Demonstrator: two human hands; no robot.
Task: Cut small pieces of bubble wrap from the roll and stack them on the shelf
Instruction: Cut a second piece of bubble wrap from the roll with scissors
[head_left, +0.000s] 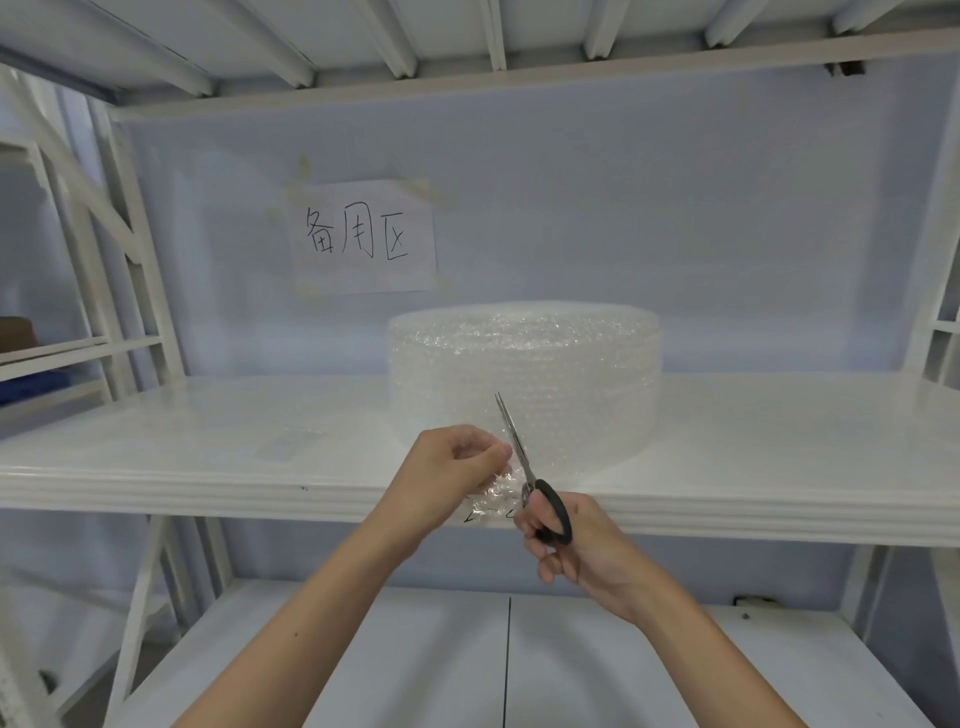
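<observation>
A wide roll of clear bubble wrap (524, 364) stands on the white shelf (753, 467), its loose end hanging over the front edge. My left hand (452, 467) pinches that loose sheet (493, 493) just left of the scissors. My right hand (566, 545) grips the black handles of the scissors (519, 457), whose blades point up and away along the sheet, nearly closed. A small flat stack of cut pieces (291, 441) lies on the shelf to the left, faint against the white surface.
A paper sign with handwritten characters (363, 239) is taped to the back wall above the roll. White shelf uprights (130, 260) frame the left side. A lower shelf (415, 649) runs beneath my arms, and another shelf sits overhead.
</observation>
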